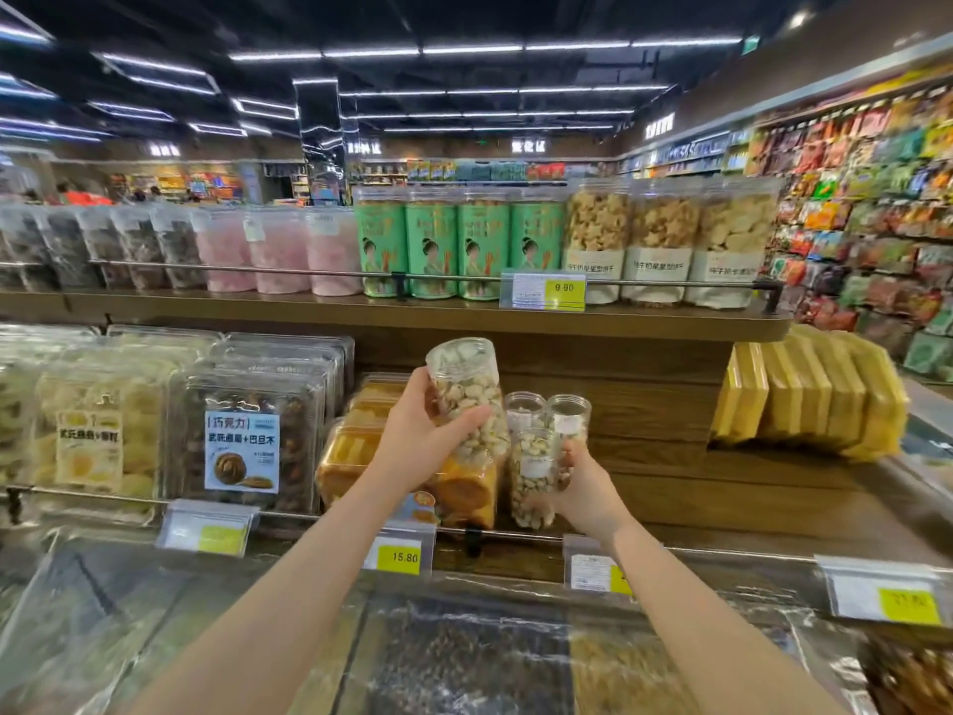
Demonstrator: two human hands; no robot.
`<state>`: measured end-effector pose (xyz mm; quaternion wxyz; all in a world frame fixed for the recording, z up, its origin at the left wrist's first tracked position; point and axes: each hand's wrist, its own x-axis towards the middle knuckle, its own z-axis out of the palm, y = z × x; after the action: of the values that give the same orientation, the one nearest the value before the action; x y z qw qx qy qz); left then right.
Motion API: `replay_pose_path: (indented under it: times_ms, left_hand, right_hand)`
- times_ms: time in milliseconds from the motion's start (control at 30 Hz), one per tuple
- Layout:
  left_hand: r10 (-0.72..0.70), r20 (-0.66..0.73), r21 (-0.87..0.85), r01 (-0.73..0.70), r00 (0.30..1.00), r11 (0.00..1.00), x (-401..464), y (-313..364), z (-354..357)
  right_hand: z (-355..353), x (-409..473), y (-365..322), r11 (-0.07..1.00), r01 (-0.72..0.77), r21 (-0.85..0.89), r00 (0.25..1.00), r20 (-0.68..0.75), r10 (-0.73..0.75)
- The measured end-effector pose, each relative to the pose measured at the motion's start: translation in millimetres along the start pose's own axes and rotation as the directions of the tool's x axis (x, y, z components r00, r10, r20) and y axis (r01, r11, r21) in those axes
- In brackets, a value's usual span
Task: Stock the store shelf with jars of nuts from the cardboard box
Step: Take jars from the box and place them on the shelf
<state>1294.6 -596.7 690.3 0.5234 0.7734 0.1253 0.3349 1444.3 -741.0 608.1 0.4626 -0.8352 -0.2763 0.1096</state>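
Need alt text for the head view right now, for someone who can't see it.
Left hand holds a tilted clear jar of nuts above the lower wooden shelf, while the right hand grips an upright nut jar standing there beside two more jars. Packaged snacks fill the shelves around.

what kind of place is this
A supermarket or grocery store, in the snack aisle. Shelves hold rows of packaged goods such as green canisters, yellow price tags clip to the shelf rail, and the left hand holds a jar of nuts being stocked.
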Motion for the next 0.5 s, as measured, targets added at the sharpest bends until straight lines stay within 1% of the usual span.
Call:
replay_pose_path:
  times_ms: [33,100,167,200,267,367,433,500]
  left_hand:
    - [0.008,0.008,-0.003,-0.008,1.0,1.0,-2.5,2.0,2.6]
    - [0.012,0.038,-0.02,-0.011,0.999,1.0,-8.0,5.2,9.7]
    - [0.017,0.082,-0.007,-0.017,0.996,1.0,-16.5,11.1,19.8]
    - [0.026,0.104,0.012,-0.027,0.994,1.0,-21.4,14.8,25.9]
    - [0.047,0.146,0.036,-0.052,0.988,0.998,-32.2,22.5,40.0]
    - [0.063,0.225,0.014,-0.068,0.972,0.998,-46.5,30.2,62.7]
    - [0.088,0.263,0.025,-0.098,0.961,0.995,-54.5,33.2,74.6]
    - [0.1,0.297,0.038,-0.116,0.95,0.992,-60.1,34.1,82.2]
  right_hand:
    - [-12.0,-4.8,-7.4,1.0,0.027,-0.009,1.0,-0.014,-0.027]
    - [-39.2,-16.0,-24.6,0.996,0.092,-0.013,0.992,-0.089,-0.092]
    - [-67.0,-31.5,-45.0,0.98,0.187,0.064,0.973,-0.149,-0.176]
    - [-78.8,-40.7,-55.1,0.968,0.234,0.09,0.965,-0.147,-0.219]
    - [-95.4,-60.2,-70.6,0.954,0.289,0.084,0.956,-0.081,-0.283]
    - [-103.3,-81.8,-79.9,0.952,0.305,0.003,0.952,0.006,-0.305]
    - [-103.5,-88.9,-77.0,0.954,0.295,-0.048,0.955,0.007,-0.295]
    - [-105.0,-93.4,-70.8,0.957,0.281,-0.07,0.958,-0.029,-0.284]
